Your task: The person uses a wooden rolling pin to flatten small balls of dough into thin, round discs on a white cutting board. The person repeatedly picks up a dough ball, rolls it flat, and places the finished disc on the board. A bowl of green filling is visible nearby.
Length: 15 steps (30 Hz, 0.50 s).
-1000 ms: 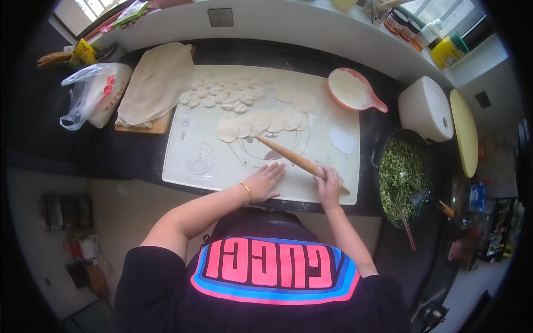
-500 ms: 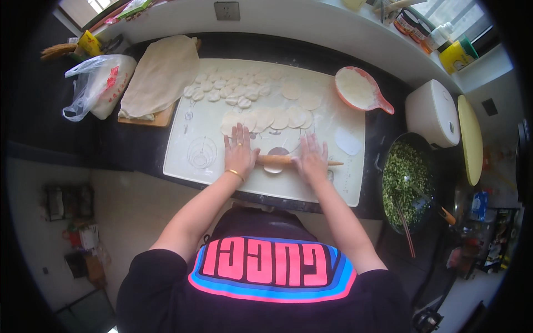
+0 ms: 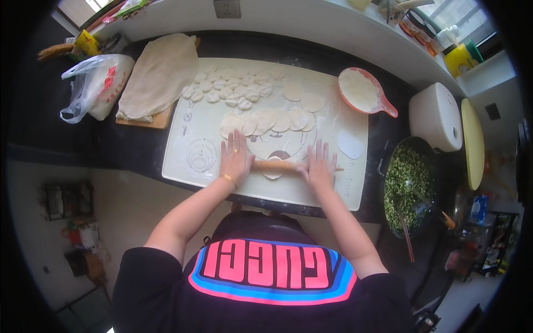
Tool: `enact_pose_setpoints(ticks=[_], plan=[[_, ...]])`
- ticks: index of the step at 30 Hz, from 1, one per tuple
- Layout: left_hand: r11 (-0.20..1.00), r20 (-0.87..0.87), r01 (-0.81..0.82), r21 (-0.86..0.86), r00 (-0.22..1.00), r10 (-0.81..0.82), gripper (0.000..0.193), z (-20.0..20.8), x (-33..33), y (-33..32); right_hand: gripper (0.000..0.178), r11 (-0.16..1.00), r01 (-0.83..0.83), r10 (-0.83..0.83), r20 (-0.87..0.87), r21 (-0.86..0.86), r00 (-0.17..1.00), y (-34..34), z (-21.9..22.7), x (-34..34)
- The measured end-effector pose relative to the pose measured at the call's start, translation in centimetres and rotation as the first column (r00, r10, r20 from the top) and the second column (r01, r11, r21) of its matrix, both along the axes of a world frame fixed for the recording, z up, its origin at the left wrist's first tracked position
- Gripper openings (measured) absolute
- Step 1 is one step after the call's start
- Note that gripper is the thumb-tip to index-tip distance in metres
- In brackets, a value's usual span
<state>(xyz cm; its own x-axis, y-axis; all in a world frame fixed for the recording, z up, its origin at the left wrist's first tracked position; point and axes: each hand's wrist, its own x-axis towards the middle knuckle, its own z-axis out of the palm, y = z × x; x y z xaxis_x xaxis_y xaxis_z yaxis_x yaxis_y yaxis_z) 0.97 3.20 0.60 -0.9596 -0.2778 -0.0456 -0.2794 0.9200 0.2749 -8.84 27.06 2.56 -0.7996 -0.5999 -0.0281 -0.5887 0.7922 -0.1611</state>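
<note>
The left hand (image 3: 236, 162) and right hand (image 3: 320, 166) are lying flat over a wooden rolling pin (image 3: 275, 165), fingers (image 3: 236, 141) stretching forward, open and uncurled; the pin is resting crosswise under the palms, behind the fingertips, with a small dough round (image 3: 272, 175) showing beneath it between the hands. Right at the left fingertips, an overlapping row of thin dough wrappers (image 3: 265, 120) is running across the pale mat (image 3: 333, 129), small dough pieces (image 3: 239, 91) are clustering beyond it, and, farther ahead to the right of the right fingers, a pink bowl of flour (image 3: 390, 110) is sitting.
</note>
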Motion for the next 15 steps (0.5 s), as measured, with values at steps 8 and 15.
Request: enact_pose_setpoints(ticks=[8,15], plan=[[0.848,-0.222,0.267,0.458,0.958,-0.181,0.051,1.3,-2.0,1.3,0.039,0.982,-0.079,0.066,-0.083,-0.174,0.994,1.6,-2.3,3.4],[0.905,0.27,0.143,0.399,0.925,-0.266,0.03,2.2,-4.6,2.2,0.04,0.99,-0.017,0.015,-0.017,-0.142,1.0,2.5,-1.4,4.7]])
